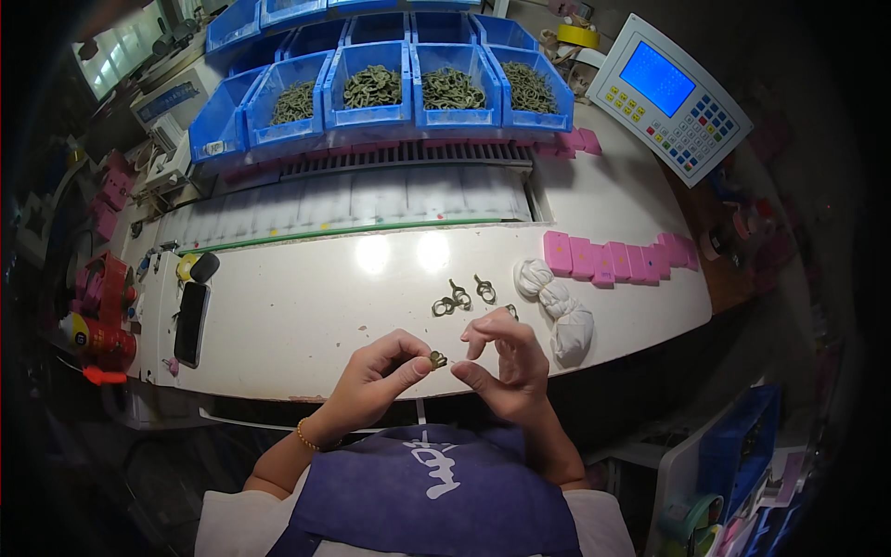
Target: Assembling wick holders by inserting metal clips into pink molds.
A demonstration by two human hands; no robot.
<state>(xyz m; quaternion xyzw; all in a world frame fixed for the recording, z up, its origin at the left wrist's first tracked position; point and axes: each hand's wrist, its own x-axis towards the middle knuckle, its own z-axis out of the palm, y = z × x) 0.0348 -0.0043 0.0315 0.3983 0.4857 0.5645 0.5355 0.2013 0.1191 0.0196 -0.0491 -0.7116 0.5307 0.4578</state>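
My left hand (382, 371) pinches a small dull brass-green ring-shaped metal piece (438, 359) between thumb and fingers, just over the table's near edge. Close beside it on the right, my right hand (506, 367) has its thumb and bent fingers apart, and I see nothing held in it. Beyond the hands, several similar ring-shaped pieces (460, 296) with short stems lie on the white table (297, 306). Another such piece (485, 289) lies slightly to their right. One more is partly hidden behind my right fingers.
Knotted white cloth (570, 332) and a row of pink blocks (603, 261) lie to the right. At the back, blue bins (371, 116) hold many similar pieces. A keypad display (661, 93) stands back right. A phone (191, 323) and red container (109, 336) are left.
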